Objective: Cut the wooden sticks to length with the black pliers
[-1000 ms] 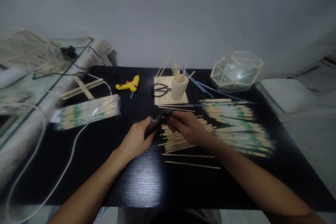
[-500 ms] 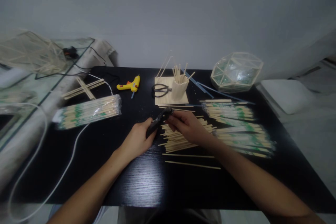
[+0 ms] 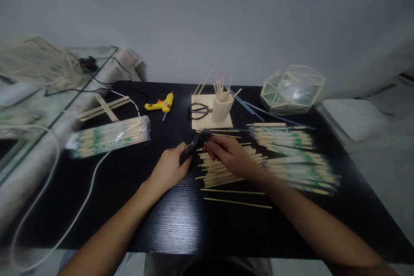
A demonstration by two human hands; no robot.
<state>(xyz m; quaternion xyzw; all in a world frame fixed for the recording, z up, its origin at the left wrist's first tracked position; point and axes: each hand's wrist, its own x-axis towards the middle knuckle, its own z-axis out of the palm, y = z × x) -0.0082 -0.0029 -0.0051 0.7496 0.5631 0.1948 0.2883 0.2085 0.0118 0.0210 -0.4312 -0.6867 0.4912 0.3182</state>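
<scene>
Wall [image 3: 200, 21]: flat, plain grey, twelve o'clock
Tabletop [image 3: 255, 233]: broad black wood-grain, six o'clock
Glare [image 3: 176, 228]: pale, seven o'clock

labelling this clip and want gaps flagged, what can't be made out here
In the head view:
Black tool: handle partly covered by the left hand.
Right hand: anything pinched is too small to tell.
Scissors: blades hidden behind the stick cup.
Leftmost frame: cut off by the left edge, blurred.

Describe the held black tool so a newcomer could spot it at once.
On the black table, find the loose pile of pale sticks. At its upper left, the left hand grips the black tool, its far end beside the right hand. Unlike the black looped handles behind, it is in hand.
</scene>
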